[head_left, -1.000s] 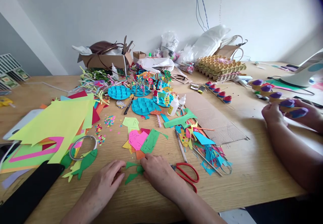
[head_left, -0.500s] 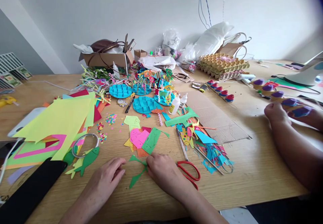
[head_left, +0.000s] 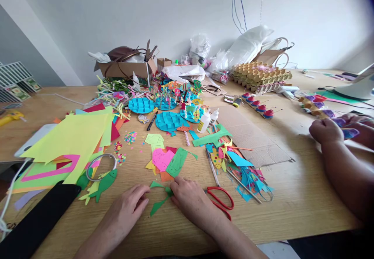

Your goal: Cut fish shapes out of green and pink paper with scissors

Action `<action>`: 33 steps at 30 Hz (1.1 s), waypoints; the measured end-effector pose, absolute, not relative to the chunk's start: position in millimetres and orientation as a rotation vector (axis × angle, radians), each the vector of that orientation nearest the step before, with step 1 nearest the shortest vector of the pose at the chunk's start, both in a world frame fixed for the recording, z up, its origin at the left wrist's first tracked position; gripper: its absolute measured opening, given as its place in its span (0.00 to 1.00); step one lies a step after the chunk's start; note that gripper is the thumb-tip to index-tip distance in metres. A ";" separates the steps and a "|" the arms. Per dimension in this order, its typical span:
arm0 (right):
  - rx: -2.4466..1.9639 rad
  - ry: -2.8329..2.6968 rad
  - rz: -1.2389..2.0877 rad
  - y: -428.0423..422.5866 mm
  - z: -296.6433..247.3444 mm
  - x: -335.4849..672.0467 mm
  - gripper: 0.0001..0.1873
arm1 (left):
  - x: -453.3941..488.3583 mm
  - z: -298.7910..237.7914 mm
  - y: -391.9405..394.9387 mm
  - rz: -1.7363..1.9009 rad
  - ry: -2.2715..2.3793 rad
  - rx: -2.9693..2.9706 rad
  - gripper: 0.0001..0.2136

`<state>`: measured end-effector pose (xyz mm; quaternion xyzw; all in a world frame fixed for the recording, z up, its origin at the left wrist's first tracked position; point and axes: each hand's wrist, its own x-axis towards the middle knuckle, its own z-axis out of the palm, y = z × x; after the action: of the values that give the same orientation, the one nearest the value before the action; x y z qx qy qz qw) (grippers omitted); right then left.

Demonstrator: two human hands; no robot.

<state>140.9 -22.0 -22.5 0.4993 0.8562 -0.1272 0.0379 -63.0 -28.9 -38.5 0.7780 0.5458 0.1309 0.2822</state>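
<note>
My left hand [head_left: 128,206] rests on the table with its fingers loosely bent and the thumb apart, holding nothing. Beside its fingertips lie thin green paper scraps [head_left: 158,208]. The fingers of my right hand [head_left: 187,197] are closed on the right end of these scraps; its fingertips are partly hidden. Just beyond are drawn fish pieces, a pink paper piece [head_left: 161,159] and a green paper piece [head_left: 178,161]. Red-handled scissors [head_left: 223,199] lie right of my right hand, their blades hidden under it. Left of my left hand sits a cut-out green fish [head_left: 106,182].
Coloured paper sheets [head_left: 73,134] and a tape roll [head_left: 101,167] lie left. Glue bottles [head_left: 203,121], blue discs [head_left: 171,121] and cardboard [head_left: 251,138] stand or lie farther back. At right, another person's hands [head_left: 327,132] handle a painted egg-carton strip [head_left: 317,105].
The view has shifted slightly, moving most things a little right. My hands keep nearly the same pose by the green scraps. The other person's hands have lowered the painted egg-carton strip.
</note>
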 end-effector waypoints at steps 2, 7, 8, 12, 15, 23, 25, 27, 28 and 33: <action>1.524 2.629 -0.394 -22.5 -27.0 139.7 0.08 | -63.0 -39.2 -28.6 0.354 1.461 2.084 0.10; 1.522 2.610 -0.418 -23.1 -33.0 138.0 0.09 | -60.0 -38.9 -27.6 0.375 1.454 2.105 0.10; 1.527 2.606 -0.423 -22.6 -32.5 139.3 0.08 | -59.7 -38.6 -27.3 0.381 1.452 2.109 0.09; 1.609 2.560 -0.434 -17.3 -24.8 151.0 0.07 | -61.6 -36.4 -26.1 0.398 1.460 2.122 0.09; 1.658 2.531 -0.439 -12.9 -17.9 159.8 0.08 | -62.9 -34.4 -26.1 0.372 1.468 2.127 0.08; 1.633 2.523 -0.494 -12.2 -16.3 151.4 0.06 | -53.9 -35.9 -29.4 0.358 1.418 2.135 0.09; 1.639 2.518 -0.494 -11.5 -16.9 148.0 0.08 | -53.0 -37.5 -30.1 0.341 1.413 2.125 0.08; 1.640 2.516 -0.494 -10.6 -16.9 145.1 0.08 | -53.4 -39.3 -30.8 0.334 1.417 2.111 0.08; 1.641 2.515 -0.493 -10.2 -16.8 143.7 0.08 | -53.7 -40.1 -31.1 0.333 1.417 2.107 0.08; 1.638 2.502 -0.475 -11.4 -21.0 135.4 0.09 | -52.1 -41.5 -34.2 0.293 1.403 2.106 0.08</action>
<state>135.4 -11.4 -21.0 0.5402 0.8249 -0.1565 0.0566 -52.1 -34.2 -41.5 0.7906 0.5265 0.1100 0.2926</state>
